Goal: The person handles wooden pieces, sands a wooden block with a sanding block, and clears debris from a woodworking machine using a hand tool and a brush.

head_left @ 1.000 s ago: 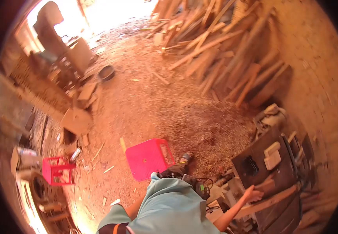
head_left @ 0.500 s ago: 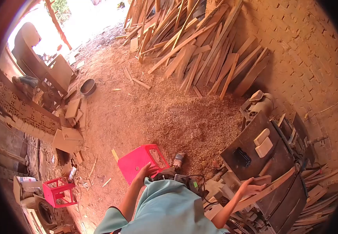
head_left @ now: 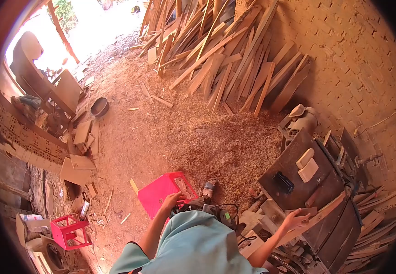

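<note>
Hands (head_left: 174,199) (head_left: 293,221) well apart, right fingers (head_left: 303,218) loosely extended

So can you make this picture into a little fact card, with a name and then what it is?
floor: brown, with wood shavings
left hand: in front of a red stool in this view; can't tell if touching
right hand: fingers spread, at a long plank; contact unclear
dark worktable: two pale wood blocks and a black object on it
second red stool: at the picture's lower left
wood pile: many boards, near the wall
</note>
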The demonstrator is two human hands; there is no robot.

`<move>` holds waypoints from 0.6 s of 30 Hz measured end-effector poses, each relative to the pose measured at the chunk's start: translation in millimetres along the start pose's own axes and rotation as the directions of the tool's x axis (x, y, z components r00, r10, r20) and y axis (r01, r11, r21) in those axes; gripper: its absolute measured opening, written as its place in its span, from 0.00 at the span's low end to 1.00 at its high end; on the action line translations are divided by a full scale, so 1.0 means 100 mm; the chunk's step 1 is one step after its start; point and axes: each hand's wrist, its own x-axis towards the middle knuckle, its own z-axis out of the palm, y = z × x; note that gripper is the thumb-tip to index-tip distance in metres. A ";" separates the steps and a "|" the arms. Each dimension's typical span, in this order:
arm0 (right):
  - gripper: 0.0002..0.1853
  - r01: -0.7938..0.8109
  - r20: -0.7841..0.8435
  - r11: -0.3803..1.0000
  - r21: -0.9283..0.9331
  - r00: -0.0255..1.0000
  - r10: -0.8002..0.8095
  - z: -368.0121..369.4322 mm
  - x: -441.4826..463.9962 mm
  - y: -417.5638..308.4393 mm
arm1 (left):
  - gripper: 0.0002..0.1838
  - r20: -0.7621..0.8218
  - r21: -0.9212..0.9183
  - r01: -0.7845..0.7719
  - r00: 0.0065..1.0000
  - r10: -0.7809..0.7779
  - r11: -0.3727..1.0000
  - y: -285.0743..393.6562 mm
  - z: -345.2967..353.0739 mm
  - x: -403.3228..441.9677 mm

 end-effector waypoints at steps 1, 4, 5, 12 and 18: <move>0.27 0.015 -0.026 1.000 -0.017 1.000 -0.016 -0.09 0.01 -0.07 | 0.21 -0.017 0.025 -0.011 1.000 0.011 1.000 -0.02 -0.02 0.00; 0.24 0.104 -0.125 0.975 0.196 0.989 -0.080 -0.62 0.27 -0.37 | 0.22 -0.043 0.383 -0.254 0.956 0.291 0.888 0.02 -0.18 0.09; 0.22 0.117 -0.135 0.964 0.239 0.987 -0.086 -0.83 0.38 -0.53 | 0.23 -0.006 0.536 -0.346 0.911 0.413 0.770 0.07 -0.22 0.14; 0.36 -0.176 0.045 -0.116 0.977 0.712 -0.700 -2.57 0.95 -1.79 | 0.33 0.369 0.113 -0.983 0.179 0.912 0.147 2.60 0.68 -1.82; 0.35 -0.413 -0.226 -0.231 0.881 0.062 -0.972 -3.06 0.90 -2.23 | 0.25 0.968 0.216 -0.908 0.150 0.203 -0.359 3.29 0.95 -2.77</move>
